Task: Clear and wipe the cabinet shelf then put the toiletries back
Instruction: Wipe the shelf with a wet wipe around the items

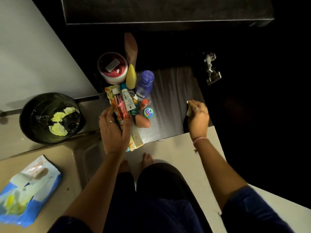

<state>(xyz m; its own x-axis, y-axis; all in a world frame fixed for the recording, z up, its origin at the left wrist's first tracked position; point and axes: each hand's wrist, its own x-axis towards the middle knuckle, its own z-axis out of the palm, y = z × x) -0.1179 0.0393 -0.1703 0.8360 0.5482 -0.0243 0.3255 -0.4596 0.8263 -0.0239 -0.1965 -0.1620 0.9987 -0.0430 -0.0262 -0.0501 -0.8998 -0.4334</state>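
Observation:
The dark cabinet shelf (175,101) shows wet streaks on its bare right half. Toiletries crowd its left side: a red-lidded jar (113,66), a yellow bottle (131,76), a blue bottle (144,84), a white tube (127,98), a small blue tin (148,112), a beige comb (136,130). My left hand (114,130) grips a red tube (119,106) over a floral pouch (109,93). My right hand (197,116) presses a small pale wipe (188,111) at the shelf's right edge.
A black bin (50,118) with crumpled yellow wipes stands on the floor at left. A blue wipes packet (28,190) lies at the lower left. A metal hinge (211,68) sits on the cabinet's dark right side. My bare feet (146,158) are below the shelf.

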